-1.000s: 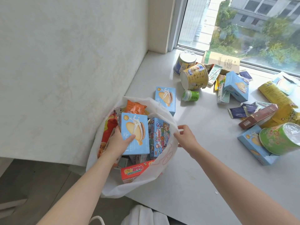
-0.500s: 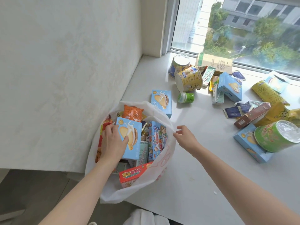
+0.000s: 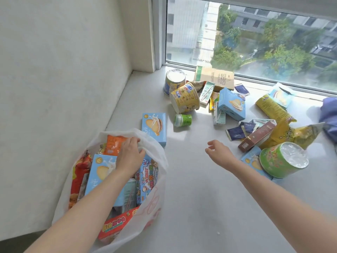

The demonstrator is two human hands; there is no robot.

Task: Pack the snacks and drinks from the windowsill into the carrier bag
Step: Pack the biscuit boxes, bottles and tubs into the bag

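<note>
The blue biscuit box (image 3: 154,127) lies flat on the windowsill (image 3: 191,189) just beyond the carrier bag (image 3: 161,181), long axis towards the window (image 3: 255,33); the left hand (image 3: 130,157), fingers bent at the bag's rim, grip unclear, is nearer; the right hand (image 3: 218,151) hovers, fingers loosely spread.

The left hand (image 3: 130,157) and right hand (image 3: 220,154) are bare, as are both slim forearms (image 3: 87,203).
</note>
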